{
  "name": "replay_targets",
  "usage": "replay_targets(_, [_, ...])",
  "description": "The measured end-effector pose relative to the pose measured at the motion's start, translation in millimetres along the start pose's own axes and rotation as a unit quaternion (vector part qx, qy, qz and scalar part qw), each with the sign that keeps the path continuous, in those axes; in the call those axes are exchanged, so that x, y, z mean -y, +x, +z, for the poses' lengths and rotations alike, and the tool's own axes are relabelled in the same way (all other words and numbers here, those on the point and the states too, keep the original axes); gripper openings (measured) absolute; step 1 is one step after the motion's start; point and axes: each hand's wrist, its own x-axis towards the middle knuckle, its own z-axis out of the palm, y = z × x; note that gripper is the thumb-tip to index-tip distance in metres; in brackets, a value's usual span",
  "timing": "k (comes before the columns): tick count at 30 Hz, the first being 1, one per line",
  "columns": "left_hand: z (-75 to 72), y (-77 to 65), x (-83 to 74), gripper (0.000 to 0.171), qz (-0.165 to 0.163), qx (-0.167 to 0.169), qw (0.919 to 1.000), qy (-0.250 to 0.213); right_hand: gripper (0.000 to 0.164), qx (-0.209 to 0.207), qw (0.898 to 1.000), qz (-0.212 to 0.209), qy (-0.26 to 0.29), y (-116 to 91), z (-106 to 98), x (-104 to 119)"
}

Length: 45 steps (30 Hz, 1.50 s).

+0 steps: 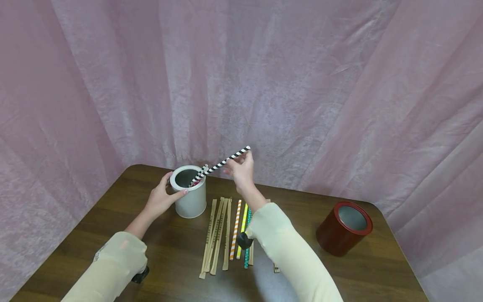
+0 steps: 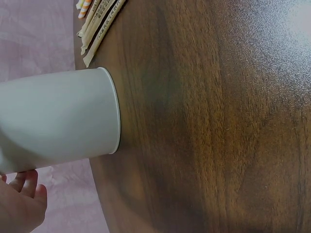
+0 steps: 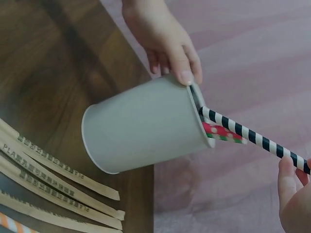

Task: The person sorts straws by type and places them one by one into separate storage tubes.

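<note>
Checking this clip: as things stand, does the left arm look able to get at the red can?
Probably not easily: the left grip is busy holding the white can, and in the head view the right sleeve lies between it and the red can.

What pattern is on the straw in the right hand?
Black and white diagonal stripes on the straw, clearest in the right wrist view.

gap: right sleeve to red can | obstacle: white can beside straws

We're seeing straws on the tabletop, a white can near its far edge, a red can rightward.
</note>
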Motion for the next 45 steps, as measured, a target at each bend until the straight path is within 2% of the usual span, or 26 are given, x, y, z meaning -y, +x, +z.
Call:
replay_targets(6, [0.3,0.2,-0.8,0.088,0.001,-0.005,1.0000,0.001,0.030,-0.007,1.000,-0.017,-0.021,1.4,8.8,-12.9])
replay_targets(13, [1.0,0.7,-0.2,0.088,-0.001,-0.001,1.0000,0.000,0.026,0.001,0.999,-0.009,-0.054,0.7,13.8,-24.1])
replay_targets(21, [1.3,0.6,-1.2,0.087,0.002,0.000,1.0000,0.000,0.028,0.048,0.994,-0.006,-0.100,-6.6,22.6,-33.8])
replay_targets(27, [1.8,0.7,-1.2,0.088,0.000,0.000,1.0000,0.000,0.022,0.106,0.984,0.028,-0.140,-13.8,22.6,-38.6])
replay_targets(31, [1.7,0.8,-0.5,0.089,-0.002,0.001,1.0000,-0.002,0.023,0.130,0.980,0.061,-0.141,-14.9,18.1,-41.1])
replay_targets(37, [1.9,1.1,1.5,0.089,0.000,0.001,1.0000,-0.001,0.032,0.164,0.969,0.082,-0.165,-13.4,1.8,-42.5])
replay_targets(45, [0.5,0.7,1.8,0.089,0.002,0.002,1.0000,0.000,0.036,0.160,0.968,0.092,-0.173,-5.8,-26.9,-37.2])
